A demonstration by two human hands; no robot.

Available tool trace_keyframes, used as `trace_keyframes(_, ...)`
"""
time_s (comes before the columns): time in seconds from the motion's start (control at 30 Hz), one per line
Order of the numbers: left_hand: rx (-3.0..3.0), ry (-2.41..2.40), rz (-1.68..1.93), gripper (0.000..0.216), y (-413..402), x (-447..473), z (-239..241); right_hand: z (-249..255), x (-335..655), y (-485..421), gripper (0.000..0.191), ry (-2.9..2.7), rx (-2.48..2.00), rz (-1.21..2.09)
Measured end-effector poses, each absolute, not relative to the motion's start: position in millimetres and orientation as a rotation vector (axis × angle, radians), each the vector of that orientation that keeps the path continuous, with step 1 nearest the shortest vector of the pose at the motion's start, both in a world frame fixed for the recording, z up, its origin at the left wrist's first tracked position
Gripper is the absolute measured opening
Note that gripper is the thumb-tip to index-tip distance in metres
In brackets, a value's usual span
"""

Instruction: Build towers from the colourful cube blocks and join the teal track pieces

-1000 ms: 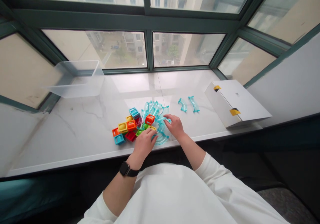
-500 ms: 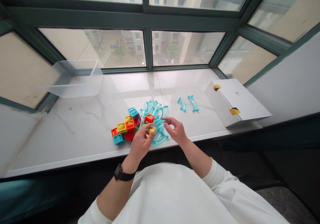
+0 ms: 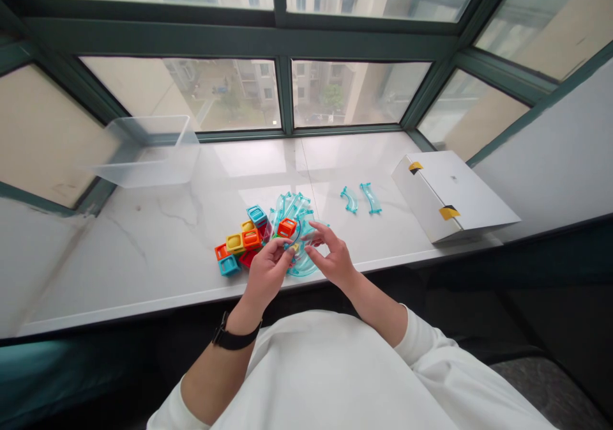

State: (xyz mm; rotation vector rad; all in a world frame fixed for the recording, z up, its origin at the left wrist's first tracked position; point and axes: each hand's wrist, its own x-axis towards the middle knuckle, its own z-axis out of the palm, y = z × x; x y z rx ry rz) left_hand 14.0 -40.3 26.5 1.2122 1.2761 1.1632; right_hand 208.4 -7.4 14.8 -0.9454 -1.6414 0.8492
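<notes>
My left hand (image 3: 269, 269) is closed in a pinch at the near side of the toy pile, on a clear blue curved track piece (image 3: 299, 230) whose arc rises from the fingertips. Just to its right, my right hand (image 3: 336, 259) has thumb and forefinger apart, with nothing plainly between them. An orange block (image 3: 287, 227) lies just beyond the fingertips. Clear blue track pieces (image 3: 302, 265) are heaped around and under the hands. Left of them are yellow (image 3: 235, 244), orange, red and blue (image 3: 228, 265) hollow blocks. Fingers partly hide the held piece.
Two separate blue track pieces (image 3: 370, 199) lie to the right on the white marble sill (image 3: 158, 264). A white box (image 3: 454, 193) with yellow-black tabs stands at far right. A clear plastic bin (image 3: 148, 173) sits at back left, near the windows.
My left hand has drawn slightly left and closed into a pinch with the curved track piece. The right hand's fingers have come nearer to the left hand. The piece's arc has shifted left.
</notes>
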Motion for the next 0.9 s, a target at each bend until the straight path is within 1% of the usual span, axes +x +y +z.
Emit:
trace_keyframes(0.07,1.216,1.275,1.149,0.04,-41.5,15.0,26.5,14.3,207.8,-6.9,0.065,-1.568,-0.952,0.871)
trace_keyframes(0.1,1.223,1.272,1.143,0.04,-42.0,15.6,26.3,14.0,207.8,-6.1,0.067,-1.525,-0.954,0.895)
trace_keyframes(0.13,1.235,1.27,1.138,0.039,-42.5,16.2,26.1,13.9,208.2,-4.8,0.064,-1.484,-0.955,0.924)
trace_keyframes(0.23,1.342,1.296,1.123,0.033,-44.3,16.7,26.0,15.1,212.7,0.4,0.048,-1.396,-0.946,1.018)
trace_keyframes(0.33,1.57,1.381,1.108,0.024,-46.5,15.8,27.7,19.7,222.3,5.9,0.042,-1.366,-0.93,1.078)
trace_keyframes(0.4,1.707,1.426,1.111,0.022,-47.8,15.3,29.2,24.0,230.1,8.9,0.039,-1.392,-0.936,1.068)
trace_keyframes(0.53,1.847,1.454,1.167,0.02,-48.8,15.6,29.6,30.0,243.0,12.4,0.027,-1.479,-0.977,0.946)
trace_keyframes(0.73,1.912,1.39,1.438,0.012,-48.9,13.7,30.9,28.5,250.2,7.8,0.016,-1.494,-0.828,0.966)
trace_keyframes(0.9,2.023,1.307,1.64,0.019,-51.5,12.6,46.4,23.9,251.1,2.7,0.017,-1.504,-0.779,0.933)
